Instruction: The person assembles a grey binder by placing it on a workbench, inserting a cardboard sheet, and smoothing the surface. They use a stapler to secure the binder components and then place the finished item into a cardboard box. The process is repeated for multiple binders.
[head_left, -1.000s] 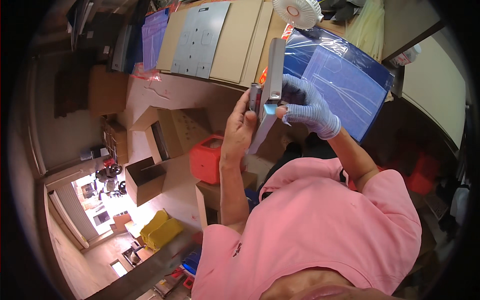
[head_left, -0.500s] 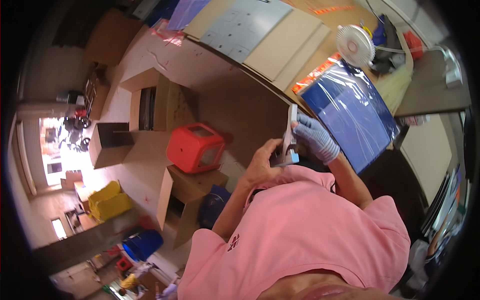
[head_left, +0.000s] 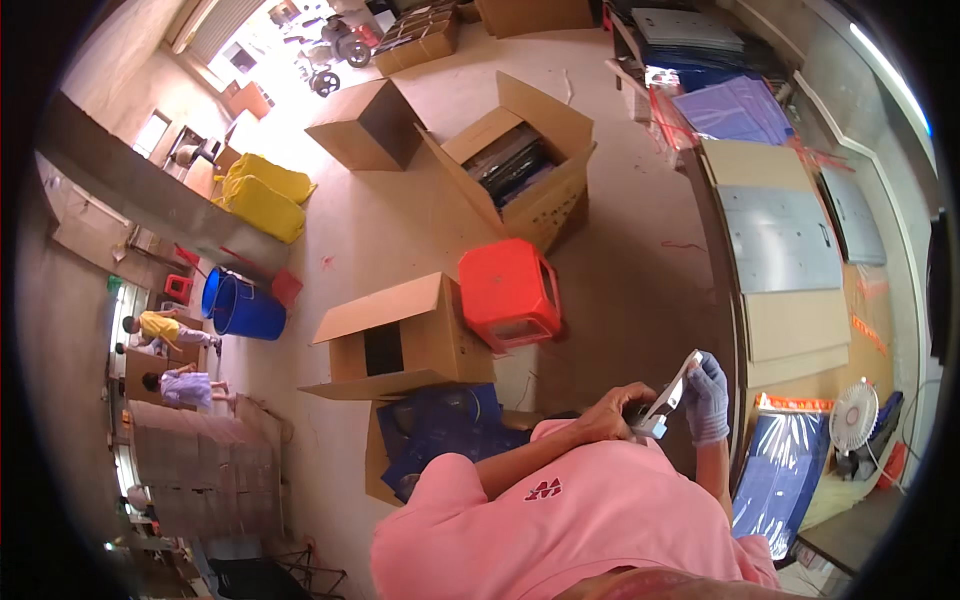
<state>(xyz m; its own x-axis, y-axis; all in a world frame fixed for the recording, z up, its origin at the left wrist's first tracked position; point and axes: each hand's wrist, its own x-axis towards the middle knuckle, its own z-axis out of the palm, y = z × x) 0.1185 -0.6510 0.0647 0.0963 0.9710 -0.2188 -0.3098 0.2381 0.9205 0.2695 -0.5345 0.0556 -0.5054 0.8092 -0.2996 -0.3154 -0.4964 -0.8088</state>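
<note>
In front of my chest, at the lower right of the view, I hold a slim whitish-silver object (head_left: 671,396) with a light blue block (head_left: 655,428) at its lower end; its exact kind cannot be made out. My bare left hand (head_left: 612,412) is closed around the lower end. On its upper end is my right hand (head_left: 708,402), in a grey-blue knitted glove with the fingers curled. Part of the object is hidden behind my fingers.
Right of me runs a bench with a grey metal panel (head_left: 782,240), cardboard sheets (head_left: 797,325), a blue plastic-wrapped pack (head_left: 775,465) and a white fan (head_left: 854,415). A red stool (head_left: 510,292) and open cartons (head_left: 400,335) stand ahead. Two people (head_left: 185,388) are far left.
My view has swung left, so the bench now lies to the right and more of the floor shows. Both hands still hold the whitish-silver object.
</note>
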